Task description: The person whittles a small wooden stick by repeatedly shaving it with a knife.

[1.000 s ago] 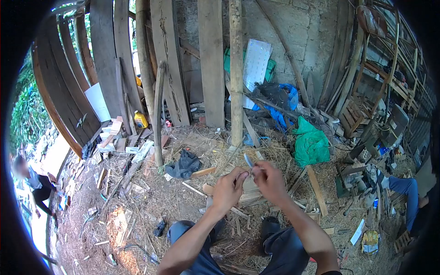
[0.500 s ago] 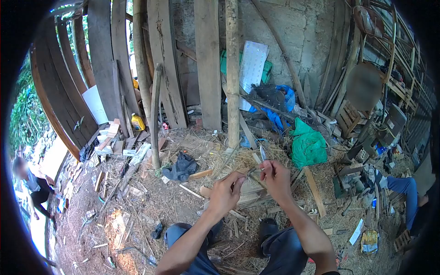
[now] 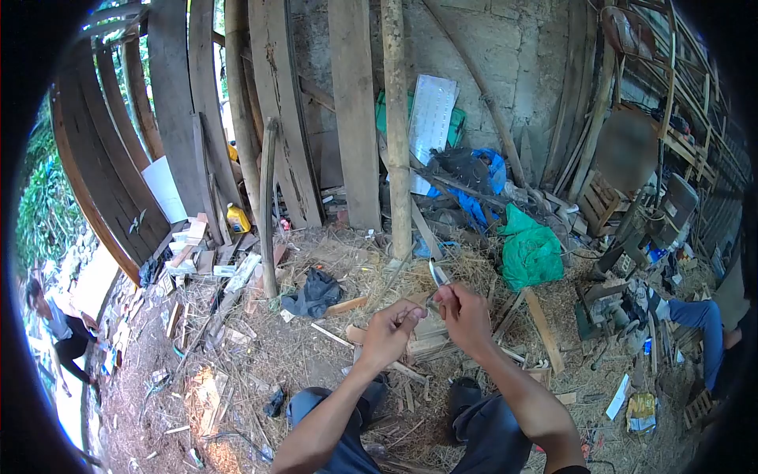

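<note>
My right hand (image 3: 469,317) is closed around a knife, whose silvery blade (image 3: 438,273) points up and away from me, leaning slightly left. Just left of it, my left hand (image 3: 388,332) is closed in a pinch, thumb against forefinger. The fingertips of both hands are close together over the littered ground. Something small and thin seems to lie between them, too small to name. Beneath the hands, pieces of wood (image 3: 427,341) are partly hidden by my fingers.
A wooden post (image 3: 397,158) rises just ahead. A green sack (image 3: 530,251) and black plastic (image 3: 313,293) lie on the straw-strewn ground. Loose boards (image 3: 543,332) and scraps surround my feet. One person (image 3: 59,324) is at far left; another's jeans-clad leg (image 3: 695,316) shows at right.
The knife in my right hand has tilted further left, and that hand has shifted slightly left and down. My left hand stays pinched nearby. The person at far left has moved a little.
</note>
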Tool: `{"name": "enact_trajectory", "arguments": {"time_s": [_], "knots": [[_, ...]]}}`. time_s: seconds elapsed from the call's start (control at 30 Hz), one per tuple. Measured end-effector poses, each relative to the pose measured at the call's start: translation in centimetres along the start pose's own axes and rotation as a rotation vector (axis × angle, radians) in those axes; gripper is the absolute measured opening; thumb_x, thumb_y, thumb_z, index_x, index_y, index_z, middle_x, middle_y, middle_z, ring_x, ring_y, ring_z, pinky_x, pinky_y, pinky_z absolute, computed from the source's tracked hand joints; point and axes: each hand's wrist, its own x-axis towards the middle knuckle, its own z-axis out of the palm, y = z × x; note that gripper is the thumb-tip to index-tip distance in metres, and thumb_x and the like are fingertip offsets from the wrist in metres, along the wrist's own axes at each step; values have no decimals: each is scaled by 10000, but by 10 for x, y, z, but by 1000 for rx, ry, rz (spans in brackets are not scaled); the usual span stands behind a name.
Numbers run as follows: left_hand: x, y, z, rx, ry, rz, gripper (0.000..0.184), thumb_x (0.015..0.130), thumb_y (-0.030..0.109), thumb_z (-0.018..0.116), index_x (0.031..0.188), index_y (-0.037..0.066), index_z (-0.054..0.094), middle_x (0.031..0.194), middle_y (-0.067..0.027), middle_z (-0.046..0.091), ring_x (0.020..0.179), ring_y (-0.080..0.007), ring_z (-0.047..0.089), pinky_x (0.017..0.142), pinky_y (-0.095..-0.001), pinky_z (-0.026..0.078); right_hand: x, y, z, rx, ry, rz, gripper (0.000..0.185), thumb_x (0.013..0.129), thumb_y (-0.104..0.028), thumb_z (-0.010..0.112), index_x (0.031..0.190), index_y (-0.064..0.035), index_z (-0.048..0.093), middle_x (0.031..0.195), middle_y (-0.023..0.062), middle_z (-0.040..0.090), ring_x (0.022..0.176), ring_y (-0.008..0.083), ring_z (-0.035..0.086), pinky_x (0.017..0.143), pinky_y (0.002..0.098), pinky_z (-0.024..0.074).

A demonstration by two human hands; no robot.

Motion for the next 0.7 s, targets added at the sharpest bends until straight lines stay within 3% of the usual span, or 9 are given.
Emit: {"name": "enact_trajectory", "arguments": {"time_s": [0.1, 0.2, 0.33, 0.4, 0.47, 0.57, 0.7], "knots": [[-1, 11, -7, 20, -57, -31, 158, 926, 158, 574, 985, 28, 641, 773, -51, 645, 696, -81, 514, 655, -266, 419, 3, -2, -3, 98, 59, 43, 194, 941, -148, 527, 843, 1, 603, 557, 68, 534, 488, 123, 508, 475, 285, 387], [-2, 3, -5, 110, -4, 18, 157, 926, 153, 575, 981, 22, 642, 752, -36, 629, 678, -75, 495, 639, -253, 407, 2, 5, -4, -21, -53, 41, 174, 935, -126, 522, 848, 2, 601, 584, 67, 558, 504, 122, 520, 485, 280, 394], [0, 7, -8, 80, -28, 34, 154, 927, 147, 572, 978, 20, 641, 725, -31, 619, 654, -73, 489, 619, -250, 401, 1, 16, 4, 81, 49, -37, 127, 917, -72, 517, 862, 9, 597, 596, 80, 566, 518, 129, 534, 493, 278, 401], [-3, 9, -7, 122, -56, -91, 178, 922, 176, 585, 954, 9, 637, 790, -35, 630, 780, -105, 558, 735, -263, 428, 1, 9, 1, 73, 52, -82, 113, 911, -56, 516, 865, 10, 595, 599, 83, 566, 524, 133, 538, 497, 279, 404], [0, 5, -9, 95, -66, -83, 184, 927, 182, 581, 954, 8, 637, 783, -31, 625, 773, -103, 555, 733, -261, 427, 1, -3, -1, -21, -54, 67, 113, 911, -49, 511, 862, 14, 591, 608, 85, 571, 541, 139, 545, 504, 283, 407], [-1, 13, -12, 72, -74, -83, 192, 934, 187, 572, 951, 8, 636, 767, -23, 609, 756, -95, 542, 724, -255, 422, 5, 0, -4, 62, 94, 16, 164, 932, -96, 507, 848, 18, 589, 609, 90, 567, 531, 153, 537, 512, 303, 409], [2, 0, -13, 3, -74, -56, 185, 938, 182, 567, 942, 10, 633, 746, -10, 580, 734, -79, 506, 704, -242, 404, -1, -1, 3, 35, -35, 61, 223, 950, -152, 501, 832, 18, 585, 586, 98, 549, 509, 164, 525, 515, 325, 409]]}}
